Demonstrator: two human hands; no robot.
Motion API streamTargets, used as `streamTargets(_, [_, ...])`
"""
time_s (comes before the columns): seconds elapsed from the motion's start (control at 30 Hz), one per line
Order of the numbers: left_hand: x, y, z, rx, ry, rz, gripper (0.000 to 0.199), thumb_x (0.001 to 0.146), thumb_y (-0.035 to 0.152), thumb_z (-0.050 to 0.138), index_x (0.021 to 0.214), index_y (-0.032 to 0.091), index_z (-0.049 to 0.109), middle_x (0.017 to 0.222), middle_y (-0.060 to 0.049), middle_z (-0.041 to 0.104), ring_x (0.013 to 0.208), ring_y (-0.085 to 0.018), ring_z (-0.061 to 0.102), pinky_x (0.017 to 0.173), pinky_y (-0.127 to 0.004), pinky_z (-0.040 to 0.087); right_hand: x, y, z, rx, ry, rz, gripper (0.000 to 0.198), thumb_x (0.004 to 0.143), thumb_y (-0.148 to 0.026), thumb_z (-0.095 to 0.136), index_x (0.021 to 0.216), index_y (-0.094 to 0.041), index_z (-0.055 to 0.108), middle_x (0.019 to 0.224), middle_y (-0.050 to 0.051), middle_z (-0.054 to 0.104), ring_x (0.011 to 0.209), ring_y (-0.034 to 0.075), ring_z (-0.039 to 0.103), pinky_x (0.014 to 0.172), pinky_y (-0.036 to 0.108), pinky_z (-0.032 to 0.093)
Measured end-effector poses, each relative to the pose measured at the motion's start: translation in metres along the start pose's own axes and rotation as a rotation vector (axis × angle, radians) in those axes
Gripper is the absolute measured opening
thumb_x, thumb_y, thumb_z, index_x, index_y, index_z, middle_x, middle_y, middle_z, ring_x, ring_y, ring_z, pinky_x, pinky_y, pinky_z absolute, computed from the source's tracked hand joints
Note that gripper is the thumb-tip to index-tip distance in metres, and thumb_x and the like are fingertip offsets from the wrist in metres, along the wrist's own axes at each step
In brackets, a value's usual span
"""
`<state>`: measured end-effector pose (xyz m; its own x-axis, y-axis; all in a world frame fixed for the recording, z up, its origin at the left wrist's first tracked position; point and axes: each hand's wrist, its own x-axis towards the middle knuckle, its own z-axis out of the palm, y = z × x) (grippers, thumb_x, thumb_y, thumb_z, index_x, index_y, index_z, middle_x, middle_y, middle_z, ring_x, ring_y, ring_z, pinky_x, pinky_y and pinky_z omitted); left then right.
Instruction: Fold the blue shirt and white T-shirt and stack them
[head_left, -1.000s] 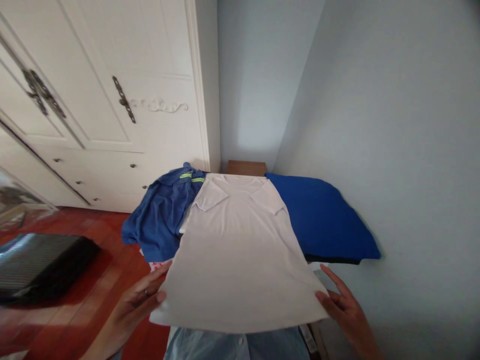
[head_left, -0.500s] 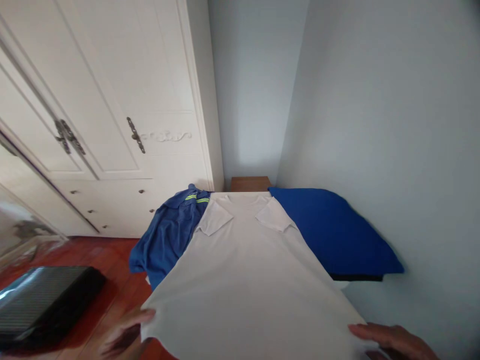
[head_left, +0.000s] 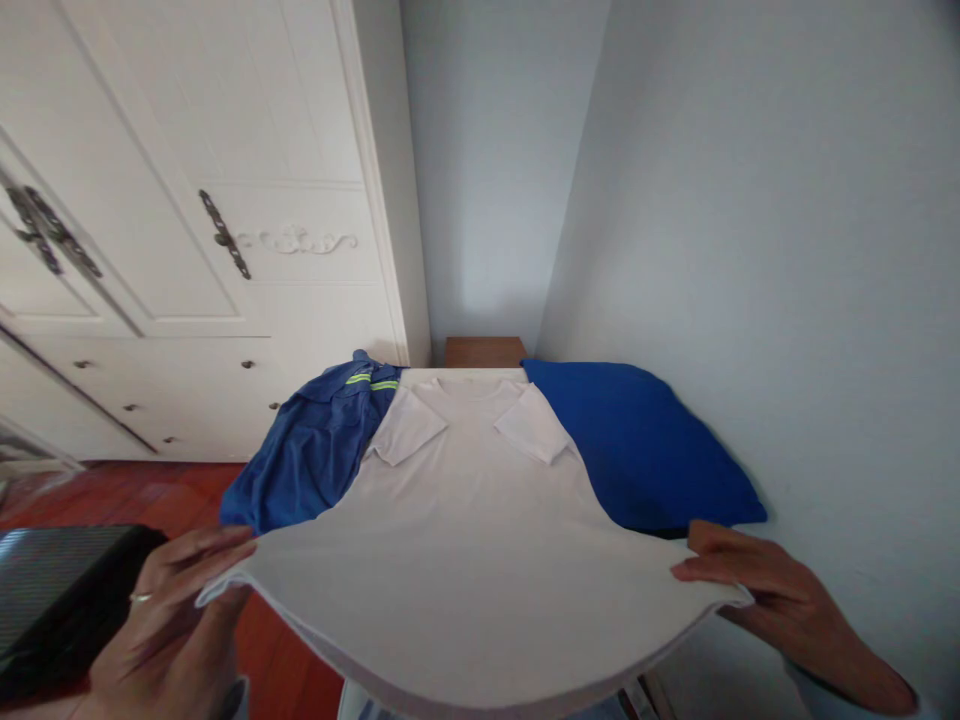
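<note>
A white short-sleeved T-shirt (head_left: pixel 480 520) stretches out in front of me, its neckline at the far end and both sleeves folded inward over the chest. My left hand (head_left: pixel 176 610), with a ring on one finger, pinches the lower left corner of the hem. The lower right corner is gripped between the thumb and fingers of my right hand (head_left: pixel 780 600). Between the two hands the hem is lifted and sags in a curve. The far part of the shirt lies flat.
A dark blue garment with yellow-green stripes (head_left: pixel 311 450) lies left of the shirt, and a bright blue cloth (head_left: pixel 645 440) lies right. White wardrobe (head_left: pixel 315 320) stands at the left, grey wall (head_left: pixel 750 250) at the right. A black ridged case (head_left: pixel 67 590) rests on the red floor.
Both hands have risen and drawn the shirt's hem up and further from me. The hem's lower edge now shows, curving between them. The view has shifted slightly right.
</note>
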<state>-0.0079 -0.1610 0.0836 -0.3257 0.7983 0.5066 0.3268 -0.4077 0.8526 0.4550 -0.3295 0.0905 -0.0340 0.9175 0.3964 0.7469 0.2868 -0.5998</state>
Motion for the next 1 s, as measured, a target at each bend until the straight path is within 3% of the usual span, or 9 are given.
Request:
streamTargets(0.13, [0.029, 0.020, 0.032, -0.148, 0.040, 0.224, 0.009, 0.076, 0.032, 0.075, 0.080, 0.039, 0.076, 0.093, 0.003, 0.070, 0.112, -0.026, 0.064, 0.110, -0.046, 0.045, 0.050, -0.003, -0.011, 0.065, 0.065, 0.121, 0.047, 0.078, -0.071, 0.068, 0.078, -0.026, 0.083, 0.090, 0.012, 0.071, 0.082, 0.021, 0.068, 0.071, 0.029, 0.057])
streamTargets(0.3, [0.066, -0.004, 0.056, -0.234, 0.081, 0.119, 0.018, 0.073, 0.037, 0.079, 0.081, 0.022, 0.072, 0.076, 0.002, 0.070, 0.069, -0.017, 0.064, 0.071, -0.032, 0.052, 0.099, 0.014, -0.022, 0.244, 0.142, 0.180, 0.041, 0.076, -0.064, 0.074, 0.077, -0.023, 0.079, 0.090, 0.011, 0.072, 0.085, 0.022, 0.068, 0.076, 0.030, 0.057])
streamTargets(0.43, [0.115, -0.021, 0.092, -0.198, 0.144, 0.098, 0.031, 0.069, 0.039, 0.082, 0.085, 0.014, 0.072, 0.076, 0.000, 0.070, 0.070, -0.013, 0.061, 0.070, -0.026, 0.050, 0.154, 0.047, -0.030, 0.301, 0.146, 0.295, 0.047, 0.068, -0.066, 0.079, 0.077, -0.020, 0.077, 0.089, 0.010, 0.072, 0.084, 0.022, 0.066, 0.074, 0.030, 0.056])
streamTargets(0.53, [0.163, -0.037, 0.141, -0.169, -0.020, 0.009, 0.037, 0.073, 0.044, 0.078, 0.093, 0.013, 0.072, 0.085, -0.003, 0.073, 0.075, -0.014, 0.064, 0.074, -0.027, 0.051, 0.211, 0.088, -0.021, 0.427, 0.178, 0.399, 0.050, 0.060, -0.061, 0.086, 0.084, -0.019, 0.075, 0.089, 0.007, 0.073, 0.082, 0.019, 0.066, 0.079, 0.030, 0.056])
streamTargets(0.63, [0.207, -0.071, 0.202, 0.104, -0.301, -0.077, 0.036, 0.079, 0.044, 0.067, 0.096, 0.012, 0.072, 0.088, -0.006, 0.074, 0.079, -0.018, 0.066, 0.073, -0.028, 0.050, 0.266, 0.137, 0.007, 0.583, 0.094, 0.571, 0.055, 0.054, -0.056, 0.090, 0.089, -0.016, 0.073, 0.094, 0.008, 0.075, 0.083, 0.018, 0.066, 0.080, 0.030, 0.056])
streamTargets(0.7, [0.225, -0.101, 0.241, 0.350, -0.536, -0.094, 0.030, 0.080, 0.039, 0.059, 0.090, 0.013, 0.071, 0.087, -0.008, 0.074, 0.083, -0.021, 0.066, 0.074, -0.030, 0.049, 0.291, 0.167, 0.033, 0.577, 0.004, 0.712, 0.053, 0.056, -0.050, 0.090, 0.089, -0.014, 0.070, 0.092, 0.009, 0.074, 0.077, 0.017, 0.065, 0.072, 0.029, 0.055])
streamTargets(0.77, [0.233, -0.131, 0.270, 0.421, -0.643, -0.119, 0.022, 0.074, 0.035, 0.061, 0.079, 0.014, 0.069, 0.079, -0.008, 0.072, 0.080, -0.022, 0.065, 0.075, -0.032, 0.049, 0.302, 0.192, 0.057, 0.494, -0.060, 0.829, 0.047, 0.061, -0.044, 0.088, 0.088, -0.012, 0.068, 0.086, 0.009, 0.074, 0.070, 0.014, 0.062, 0.064, 0.026, 0.052])
streamTargets(0.87, [0.235, -0.165, 0.290, 0.421, -0.709, -0.159, 0.017, 0.066, 0.032, 0.065, 0.072, 0.016, 0.067, 0.071, -0.007, 0.070, 0.073, -0.023, 0.065, 0.074, -0.034, 0.049, 0.301, 0.217, 0.078, 0.420, -0.119, 0.881, 0.044, 0.065, -0.044, 0.085, 0.088, -0.012, 0.065, 0.082, 0.008, 0.073, 0.067, 0.012, 0.061, 0.059, 0.023, 0.048])
streamTargets(1.0, [0.238, -0.180, 0.282, 0.359, -0.756, -0.179, 0.030, 0.070, 0.041, 0.066, 0.086, 0.016, 0.069, 0.087, -0.008, 0.074, 0.081, -0.023, 0.068, 0.076, -0.032, 0.052, 0.291, 0.229, 0.070, 0.506, -0.127, 0.795, 0.058, 0.061, -0.050, 0.087, 0.102, -0.015, 0.066, 0.097, 0.011, 0.074, 0.078, 0.017, 0.067, 0.062, 0.025, 0.051])
